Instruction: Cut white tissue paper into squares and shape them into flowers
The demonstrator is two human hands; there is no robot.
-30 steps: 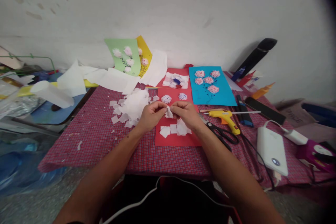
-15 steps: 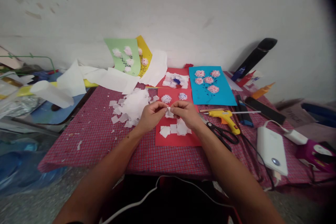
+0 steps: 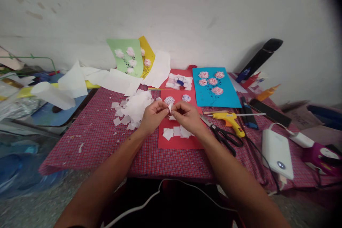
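Note:
Between the fingertips of my left hand [image 3: 156, 114] and my right hand [image 3: 186, 114] is a small piece of white tissue paper [image 3: 170, 107], pinched from both sides. Both hands hover over a red paper sheet [image 3: 181, 144]. Just beyond my fingers, two speckled tissue paper flowers [image 3: 186, 98] lie on that sheet. Loose white squares [image 3: 168, 134] rest on its near part, some partly covered by my right hand. A pile of cut white paper squares [image 3: 137, 106] spreads left of my left hand.
Scissors [image 3: 223, 135] and a yellow glue gun [image 3: 228, 118] lie to the right, beside a white power bank [image 3: 277, 153]. A blue sheet with pink flowers [image 3: 232, 96] is behind them. A green flower sheet [image 3: 128, 55] leans on the wall. A paper roll [image 3: 53, 95] lies left.
The pinched tissue piece has turned and now points upward between my fingers. My right hand's fingers have shifted slightly, and more of the scissors' blades shows.

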